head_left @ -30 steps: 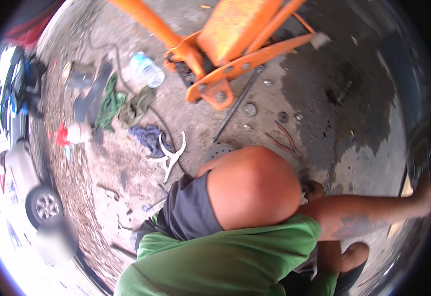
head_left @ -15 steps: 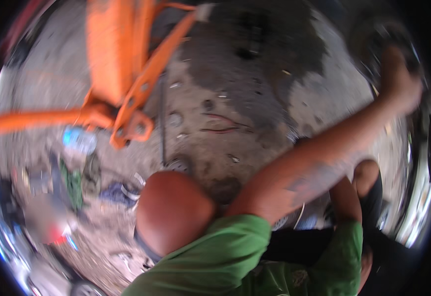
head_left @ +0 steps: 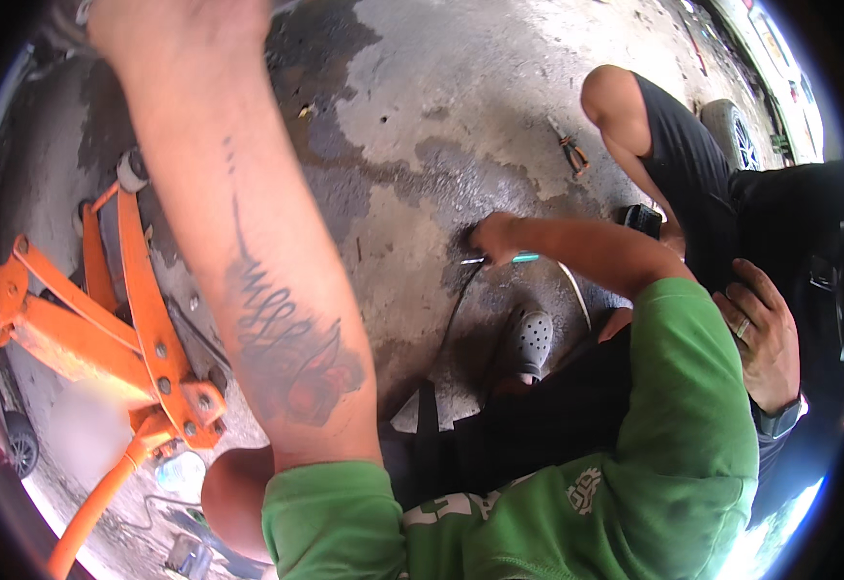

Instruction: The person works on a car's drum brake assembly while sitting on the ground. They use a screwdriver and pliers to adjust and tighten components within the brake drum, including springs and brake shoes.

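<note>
My left arm, tattooed, stretches to the upper left. My left hand (head_left: pixel 185 24) is cut off by the top edge and its fingers are out of sight; a blurred grey metallic part (head_left: pixel 64 24) lies beside it. Low over the floor in the middle, my right hand (head_left: pixel 497 238) has its fingers closed around a slim tool with a teal handle (head_left: pixel 525 257). A thin metal shaft shows on the tool's other side. Beneath that hand a dark cable (head_left: pixel 456 319) curves toward me. Between my arms is a grey clog (head_left: pixel 532 340) on a foot.
An orange steel lifting frame (head_left: pixel 84 333) stands at left. Pliers (head_left: pixel 571 152) with black-orange handles lie on the wet concrete. Another person in black crouches at right, their ringed hand (head_left: pixel 768 333) close to my right arm. A wheel (head_left: pixel 728 133) and a black box (head_left: pixel 642 220) are near them.
My view has swung to the right, so the orange frame appears lower left. The tattooed arm now points upper left. My right hand, hidden before, shows at the floor with the teal-handled tool.
</note>
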### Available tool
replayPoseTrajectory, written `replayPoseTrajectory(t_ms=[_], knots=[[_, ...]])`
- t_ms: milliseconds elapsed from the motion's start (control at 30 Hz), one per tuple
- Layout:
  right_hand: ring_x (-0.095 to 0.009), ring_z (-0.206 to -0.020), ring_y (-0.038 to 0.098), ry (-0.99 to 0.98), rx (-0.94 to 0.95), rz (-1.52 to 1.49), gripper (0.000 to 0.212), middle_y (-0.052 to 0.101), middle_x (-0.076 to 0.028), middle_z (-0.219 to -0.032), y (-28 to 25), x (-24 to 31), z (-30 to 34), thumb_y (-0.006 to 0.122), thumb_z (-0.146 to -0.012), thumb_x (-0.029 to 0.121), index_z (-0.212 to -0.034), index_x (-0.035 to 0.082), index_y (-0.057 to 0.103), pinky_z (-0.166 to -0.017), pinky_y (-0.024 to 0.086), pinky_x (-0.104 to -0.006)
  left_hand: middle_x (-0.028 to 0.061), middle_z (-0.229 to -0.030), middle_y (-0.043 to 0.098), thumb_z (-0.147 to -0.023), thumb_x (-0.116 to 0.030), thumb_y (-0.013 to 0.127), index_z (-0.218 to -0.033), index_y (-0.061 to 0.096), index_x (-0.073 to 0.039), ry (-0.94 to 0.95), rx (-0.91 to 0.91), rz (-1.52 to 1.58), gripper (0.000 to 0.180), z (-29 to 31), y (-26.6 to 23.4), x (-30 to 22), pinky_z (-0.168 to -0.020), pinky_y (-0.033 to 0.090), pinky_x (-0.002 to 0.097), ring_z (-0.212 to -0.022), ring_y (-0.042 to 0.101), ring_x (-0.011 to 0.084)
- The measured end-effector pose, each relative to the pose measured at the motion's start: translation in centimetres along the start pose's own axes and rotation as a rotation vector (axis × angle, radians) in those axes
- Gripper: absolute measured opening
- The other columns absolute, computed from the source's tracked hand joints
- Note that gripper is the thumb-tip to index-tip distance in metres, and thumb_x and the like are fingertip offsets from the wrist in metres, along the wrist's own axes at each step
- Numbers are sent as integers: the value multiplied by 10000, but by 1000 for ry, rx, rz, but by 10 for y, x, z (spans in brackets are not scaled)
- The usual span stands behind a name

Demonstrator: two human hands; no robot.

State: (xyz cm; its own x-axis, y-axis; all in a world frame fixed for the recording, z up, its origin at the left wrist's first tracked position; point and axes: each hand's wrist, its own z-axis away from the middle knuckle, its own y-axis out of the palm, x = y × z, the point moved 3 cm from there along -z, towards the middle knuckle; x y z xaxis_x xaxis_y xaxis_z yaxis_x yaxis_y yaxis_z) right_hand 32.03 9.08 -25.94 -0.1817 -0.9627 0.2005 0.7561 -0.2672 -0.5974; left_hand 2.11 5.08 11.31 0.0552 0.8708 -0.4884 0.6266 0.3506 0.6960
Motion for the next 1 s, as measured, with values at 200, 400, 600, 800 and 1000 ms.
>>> replayPoseTrajectory(t_ms=[200,400,600,800,1000], knots=[[-374,-1032,712,33,32,15,318,745,-172,-1041,5,15,-17,720,-845,327,-1018,62,752,-826,595,-480,46,-787,575,-951,-9,655,-989,645,8,-294,-94,119,42,-36,-25,7,-549,347,245,-581,417,102],[-379,-1005,714,-60,-43,-16,282,737,-184,-994,15,14,-39,687,-803,216,-1011,33,739,-805,592,-493,82,-986,713,-952,-96,700,-1102,706,28,-256,-247,-44,195,-28,-31,16,-812,522,319,-833,616,131],[-427,-975,692,10,-212,-216,328,721,-221,-997,1,-1,-40,583,-899,335,-963,43,720,-846,556,-522,24,-936,705,-950,-128,722,-1074,722,4,-279,-243,-9,181,-20,-22,10,-737,476,226,-770,572,65],[-430,-921,691,28,-441,-393,354,715,-222,-924,-20,-5,-31,563,-917,365,-965,46,711,-831,555,-527,-18,-808,649,-935,-165,752,-1039,727,-10,-278,-239,-29,188,-21,-27,16,-666,416,184,-650,516,28],[-396,-1110,661,481,-392,-382,437,667,-232,-1209,-16,-105,-21,555,-924,293,-1264,20,585,-938,545,-493,4,-795,634,-959,-133,716,-1016,704,-13,-306,-255,3,134,-28,-36,17,-592,344,220,-620,503,51]])
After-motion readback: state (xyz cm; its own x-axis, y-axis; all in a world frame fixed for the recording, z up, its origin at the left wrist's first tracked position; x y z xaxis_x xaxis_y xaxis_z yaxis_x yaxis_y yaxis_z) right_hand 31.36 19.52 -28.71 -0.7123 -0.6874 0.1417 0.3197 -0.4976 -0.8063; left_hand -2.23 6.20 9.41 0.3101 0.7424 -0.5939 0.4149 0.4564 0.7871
